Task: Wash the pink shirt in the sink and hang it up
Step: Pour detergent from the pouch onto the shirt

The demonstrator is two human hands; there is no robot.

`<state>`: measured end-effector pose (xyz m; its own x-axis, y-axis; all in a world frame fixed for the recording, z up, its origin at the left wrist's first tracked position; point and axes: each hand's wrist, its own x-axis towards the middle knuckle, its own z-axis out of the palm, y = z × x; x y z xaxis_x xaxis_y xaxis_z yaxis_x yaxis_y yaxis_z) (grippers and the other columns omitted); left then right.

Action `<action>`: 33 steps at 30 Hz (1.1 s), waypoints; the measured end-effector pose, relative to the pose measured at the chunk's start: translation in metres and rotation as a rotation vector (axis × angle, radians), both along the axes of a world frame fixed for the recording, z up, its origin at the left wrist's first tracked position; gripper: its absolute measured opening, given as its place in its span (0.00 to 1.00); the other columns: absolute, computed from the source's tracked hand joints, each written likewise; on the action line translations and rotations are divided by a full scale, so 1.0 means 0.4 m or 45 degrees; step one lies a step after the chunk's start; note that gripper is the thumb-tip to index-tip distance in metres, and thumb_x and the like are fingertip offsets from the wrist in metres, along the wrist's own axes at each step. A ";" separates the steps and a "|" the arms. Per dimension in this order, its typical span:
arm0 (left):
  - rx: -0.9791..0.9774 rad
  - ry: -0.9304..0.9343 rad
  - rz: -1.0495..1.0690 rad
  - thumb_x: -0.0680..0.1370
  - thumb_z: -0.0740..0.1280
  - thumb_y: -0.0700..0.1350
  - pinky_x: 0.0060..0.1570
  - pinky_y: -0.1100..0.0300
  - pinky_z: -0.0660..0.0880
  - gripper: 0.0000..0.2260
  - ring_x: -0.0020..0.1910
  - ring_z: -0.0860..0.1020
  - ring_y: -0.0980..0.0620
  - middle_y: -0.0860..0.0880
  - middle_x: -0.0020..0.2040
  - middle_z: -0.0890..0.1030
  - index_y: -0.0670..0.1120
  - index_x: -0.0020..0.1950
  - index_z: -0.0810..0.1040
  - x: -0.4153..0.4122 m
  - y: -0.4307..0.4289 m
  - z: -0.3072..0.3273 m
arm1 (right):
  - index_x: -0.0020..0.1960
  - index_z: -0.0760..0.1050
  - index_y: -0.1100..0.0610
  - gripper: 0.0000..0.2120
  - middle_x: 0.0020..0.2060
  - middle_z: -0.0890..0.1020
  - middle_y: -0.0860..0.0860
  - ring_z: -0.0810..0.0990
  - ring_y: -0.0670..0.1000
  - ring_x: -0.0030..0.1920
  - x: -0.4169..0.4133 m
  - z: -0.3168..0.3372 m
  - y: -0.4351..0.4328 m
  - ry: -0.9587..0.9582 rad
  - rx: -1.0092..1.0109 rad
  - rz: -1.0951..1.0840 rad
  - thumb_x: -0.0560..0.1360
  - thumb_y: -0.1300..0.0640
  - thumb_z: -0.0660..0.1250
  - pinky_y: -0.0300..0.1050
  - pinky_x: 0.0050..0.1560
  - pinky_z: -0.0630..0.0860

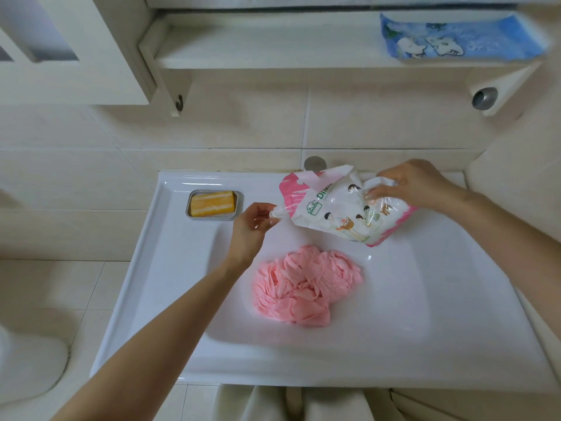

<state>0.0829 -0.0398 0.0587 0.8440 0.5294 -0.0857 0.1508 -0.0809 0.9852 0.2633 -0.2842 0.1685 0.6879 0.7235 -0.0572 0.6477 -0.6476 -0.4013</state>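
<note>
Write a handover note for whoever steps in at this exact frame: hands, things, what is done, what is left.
The left hand pinches the spout of the detergent pouch; whether a cap is on cannot be told.
The right hand grips the pouch's other end and holds it tilted above the sink.
The pink shirt lies bunched in the basin, just below the pouch; neither hand touches it.
The soap bar sits in its metal dish on the sink's left ledge.
Done: shirt in the sink, pouch in hand.
Left: add detergent, wash, rinse, hang up.
</note>
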 end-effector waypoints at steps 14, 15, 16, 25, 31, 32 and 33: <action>0.244 0.059 -0.036 0.71 0.74 0.40 0.48 0.69 0.74 0.08 0.46 0.79 0.54 0.50 0.49 0.81 0.45 0.48 0.79 0.001 0.031 0.018 | 0.37 0.80 0.54 0.10 0.29 0.82 0.42 0.79 0.39 0.32 -0.103 -0.207 -0.065 0.838 0.960 -0.636 0.72 0.68 0.68 0.34 0.37 0.76; 0.336 0.081 -0.069 0.71 0.75 0.39 0.47 0.69 0.74 0.08 0.44 0.79 0.53 0.48 0.49 0.80 0.44 0.48 0.79 0.004 0.038 0.015 | 0.36 0.82 0.54 0.10 0.31 0.83 0.43 0.80 0.41 0.32 -0.107 -0.214 -0.067 0.884 1.004 -0.651 0.71 0.66 0.69 0.36 0.38 0.77; 0.459 0.101 -0.111 0.71 0.75 0.38 0.46 0.70 0.73 0.09 0.42 0.79 0.52 0.47 0.48 0.78 0.43 0.49 0.80 0.008 0.047 0.009 | 0.36 0.84 0.51 0.12 0.32 0.84 0.44 0.81 0.42 0.33 -0.112 -0.215 -0.068 0.924 1.027 -0.663 0.71 0.66 0.69 0.36 0.38 0.78; 1.582 0.780 -0.384 0.77 0.66 0.42 0.51 0.53 0.68 0.14 0.54 0.75 0.42 0.41 0.60 0.72 0.41 0.62 0.72 0.040 0.071 0.010 | 0.41 0.82 0.54 0.08 0.33 0.84 0.47 0.83 0.45 0.33 -0.141 -0.235 -0.060 1.057 1.068 -0.722 0.71 0.66 0.69 0.40 0.33 0.80; 2.067 1.039 -0.475 0.74 0.66 0.37 0.58 0.53 0.65 0.18 0.64 0.67 0.42 0.42 0.64 0.68 0.43 0.63 0.70 0.051 0.028 0.033 | 0.44 0.78 0.58 0.06 0.30 0.84 0.48 0.82 0.46 0.30 -0.161 -0.240 -0.057 1.171 1.139 -0.753 0.68 0.59 0.71 0.37 0.26 0.75; 2.104 1.045 -0.513 0.74 0.66 0.37 0.59 0.52 0.65 0.17 0.64 0.66 0.42 0.42 0.64 0.68 0.43 0.63 0.71 0.051 0.026 0.034 | 0.45 0.78 0.58 0.13 0.31 0.84 0.49 0.83 0.47 0.30 -0.164 -0.239 -0.057 1.194 1.139 -0.759 0.63 0.54 0.74 0.37 0.26 0.75; 2.126 1.044 -0.563 0.74 0.66 0.38 0.59 0.52 0.65 0.16 0.64 0.66 0.42 0.43 0.63 0.68 0.43 0.62 0.71 0.050 0.027 0.029 | 0.45 0.79 0.58 0.18 0.32 0.84 0.49 0.83 0.48 0.31 -0.165 -0.242 -0.058 1.206 1.126 -0.762 0.59 0.50 0.75 0.37 0.26 0.74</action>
